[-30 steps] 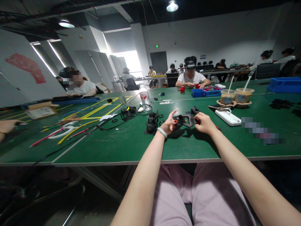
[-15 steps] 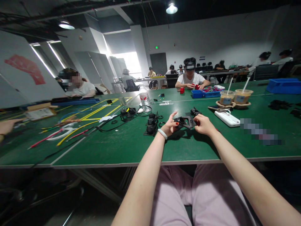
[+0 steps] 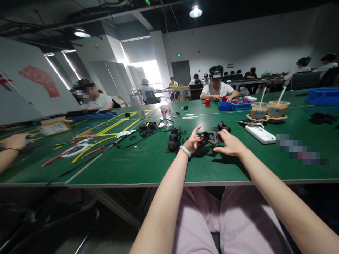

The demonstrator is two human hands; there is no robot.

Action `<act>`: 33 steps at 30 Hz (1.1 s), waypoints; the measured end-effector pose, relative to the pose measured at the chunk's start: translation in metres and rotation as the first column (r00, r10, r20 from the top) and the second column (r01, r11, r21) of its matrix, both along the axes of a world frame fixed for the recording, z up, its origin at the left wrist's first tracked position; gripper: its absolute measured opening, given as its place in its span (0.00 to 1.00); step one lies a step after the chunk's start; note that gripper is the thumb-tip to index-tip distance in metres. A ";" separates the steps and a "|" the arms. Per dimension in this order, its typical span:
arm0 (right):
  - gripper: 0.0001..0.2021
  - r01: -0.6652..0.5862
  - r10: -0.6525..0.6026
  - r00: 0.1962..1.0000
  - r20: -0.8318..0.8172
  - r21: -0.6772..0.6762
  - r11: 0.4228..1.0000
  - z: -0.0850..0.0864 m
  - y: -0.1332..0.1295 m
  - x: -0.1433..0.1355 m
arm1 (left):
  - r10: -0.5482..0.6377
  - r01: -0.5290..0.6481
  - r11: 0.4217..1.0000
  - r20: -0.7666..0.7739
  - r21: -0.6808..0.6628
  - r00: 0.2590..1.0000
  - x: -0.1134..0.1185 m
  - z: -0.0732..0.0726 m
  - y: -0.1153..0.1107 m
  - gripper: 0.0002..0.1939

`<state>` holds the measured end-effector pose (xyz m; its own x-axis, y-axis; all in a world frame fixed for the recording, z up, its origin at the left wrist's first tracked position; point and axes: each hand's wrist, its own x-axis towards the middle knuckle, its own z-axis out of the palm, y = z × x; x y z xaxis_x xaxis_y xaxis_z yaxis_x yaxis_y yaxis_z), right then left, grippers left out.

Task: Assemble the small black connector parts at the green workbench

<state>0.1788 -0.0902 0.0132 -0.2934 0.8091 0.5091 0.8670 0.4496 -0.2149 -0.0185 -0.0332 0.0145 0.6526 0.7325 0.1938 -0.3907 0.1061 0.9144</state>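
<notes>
My left hand (image 3: pixel 191 144) is closed on the near-left end of a black plastic frame with a round opening (image 3: pixel 212 137), its index finger raised. The frame is held just above the green table (image 3: pixel 148 165). At its right end, my right hand (image 3: pixel 230 144) has its fingers stretched out and its thumb spread away. The fingertips lie at the frame's edge; whether they touch it I cannot tell. Behind them sits another black part (image 3: pixel 222 126), partly hidden. Several black round-topped parts (image 3: pixel 173 140) stand left of my left hand, with a black ring (image 3: pixel 183 132) beside them.
A white power bank (image 3: pixel 261 134) and two drink cups (image 3: pixel 277 108) in a carrier are to the right. Black cables (image 3: pixel 148 129) and a clear plastic cup (image 3: pixel 166 114) stand further left. Coloured wires (image 3: pixel 87 151) lie left. A co-worker's hand (image 3: pixel 17 141) is at the far left.
My right hand has opened: its curled fingers have straightened and the thumb has swung away from the black frame. My left hand keeps its hold. The view has shifted slightly left.
</notes>
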 end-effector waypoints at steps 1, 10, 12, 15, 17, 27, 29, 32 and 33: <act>0.29 0.007 -0.007 1.000 -0.003 0.000 1.000 0.000 0.000 -0.001 | 0.010 -0.010 1.000 0.001 -0.004 1.000 0.000 -0.001 0.000 0.41; 0.27 0.001 0.005 0.996 -0.094 0.060 0.998 -0.003 0.005 -0.004 | 0.029 -0.027 0.999 0.060 -0.029 0.998 0.001 -0.004 0.001 0.41; 0.27 -0.002 0.009 0.994 -0.106 0.064 0.998 -0.004 0.006 -0.004 | 0.055 -0.053 0.998 0.050 -0.032 0.997 0.001 -0.004 0.001 0.41; 0.26 0.002 0.006 0.993 -0.118 0.069 0.998 -0.005 0.007 -0.005 | 0.087 -0.086 0.996 0.031 -0.026 0.996 0.001 -0.005 0.002 0.41; 0.26 0.008 0.001 0.992 -0.122 0.070 0.998 -0.005 0.006 -0.005 | 0.093 -0.092 0.996 0.033 -0.017 0.995 0.002 -0.006 0.003 0.42; 0.23 0.045 -0.034 0.990 -0.136 0.074 0.996 -0.003 0.005 -0.009 | 0.109 -0.109 0.994 0.049 0.008 0.993 0.004 -0.005 0.003 0.41; 0.22 0.052 -0.042 0.990 -0.137 0.070 0.996 -0.003 0.005 -0.010 | 0.120 -0.121 0.992 0.054 0.019 0.991 0.005 -0.005 0.003 0.41; 0.22 0.064 -0.055 0.989 -0.136 0.062 0.996 -0.003 0.005 -0.011 | 0.147 -0.148 0.988 0.041 0.036 0.988 0.006 -0.005 0.003 0.41; 0.22 0.070 -0.061 0.989 -0.136 0.061 0.996 -0.003 0.004 -0.012 | 0.157 -0.158 0.987 0.033 0.041 0.987 0.007 -0.005 0.003 0.41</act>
<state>0.1673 -0.0857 0.0103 -0.1669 0.7881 0.5925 0.8604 0.4099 -0.3028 -0.0120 -0.0304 0.0099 0.5235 0.8160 0.2450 -0.4265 0.0020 0.9045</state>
